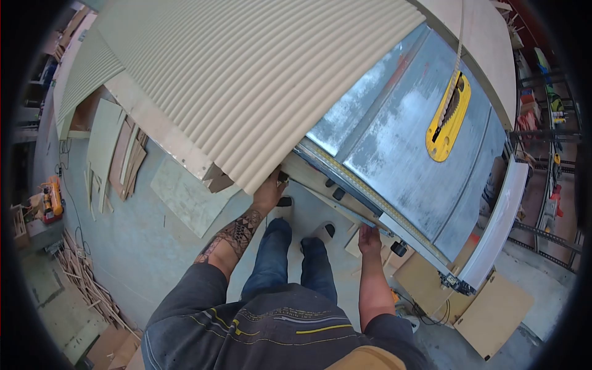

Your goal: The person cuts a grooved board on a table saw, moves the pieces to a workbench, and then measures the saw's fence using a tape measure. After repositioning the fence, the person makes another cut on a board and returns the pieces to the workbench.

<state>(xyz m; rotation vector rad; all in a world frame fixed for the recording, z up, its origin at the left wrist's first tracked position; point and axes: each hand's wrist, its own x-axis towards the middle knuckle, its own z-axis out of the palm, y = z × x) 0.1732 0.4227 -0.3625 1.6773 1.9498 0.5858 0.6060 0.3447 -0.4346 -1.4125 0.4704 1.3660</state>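
Note:
My left hand (269, 192) is closed low beside the front corner of a ribbed beige panel (265, 80), at the near end of a narrow bar (333, 206). A small dark piece (283, 177) shows at its fingertips. My right hand (370, 239) has its fingers curled up around the other end of the bar, below the saw's front rail (364, 188). The table saw (394, 148) stands just beyond, with its toothed blade (455, 102) rising through a yellow insert (439, 145). Part of each hand's grip is hidden.
The ribbed panel lies across a bench beside the saw. Board offcuts (126, 157) and a flat sheet (191, 196) are at the left. Scrap strips (92, 277) lie on the lower left floor. Brown boards (493, 314) lie lower right. Shelving (549, 132) stands far right.

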